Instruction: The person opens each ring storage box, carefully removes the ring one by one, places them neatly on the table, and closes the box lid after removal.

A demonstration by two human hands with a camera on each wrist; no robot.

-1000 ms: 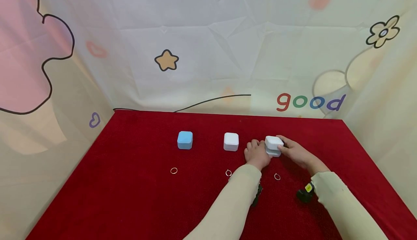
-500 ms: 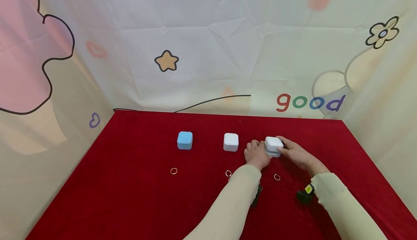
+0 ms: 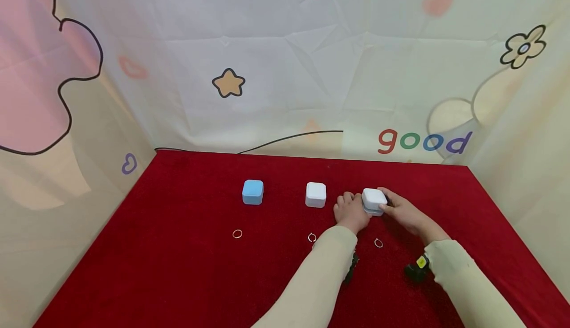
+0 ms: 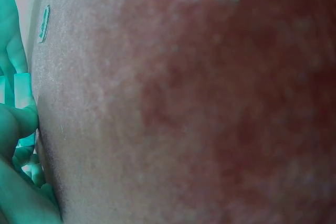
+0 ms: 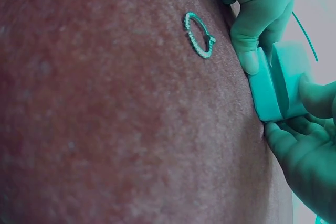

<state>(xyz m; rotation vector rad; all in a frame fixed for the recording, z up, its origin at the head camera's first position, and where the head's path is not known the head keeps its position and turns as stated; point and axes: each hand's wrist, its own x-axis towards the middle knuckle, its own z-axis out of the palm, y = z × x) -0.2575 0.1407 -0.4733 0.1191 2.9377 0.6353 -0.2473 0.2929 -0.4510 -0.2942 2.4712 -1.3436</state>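
In the head view a white ring box [image 3: 374, 198] stands at the right of the red cloth, its lid parted from the base by a narrow gap. My left hand [image 3: 352, 212] holds the base from the left, thumb low on its front in the right wrist view. From the other side, my right hand [image 3: 404, 213] pinches the lid [image 5: 292, 74], thumb on its face. A ring [image 5: 198, 49] set with small stones lies on the cloth in front of the box. At the left wrist view's edge, the box [image 4: 22, 88] and both hands are partly cut off.
A second white box [image 3: 315, 195] stands left of my left hand, and a light blue box [image 3: 253, 192] farther left. Two more rings lie in front of them, one near my left sleeve [image 3: 307, 278]. A printed curtain [image 3: 276, 115] rises behind the red cloth [image 3: 178, 268].
The white box's lid has come down slightly toward its base under my right hand, and the gap looks narrower. My left hand stays in place, and the other boxes and rings have not moved.
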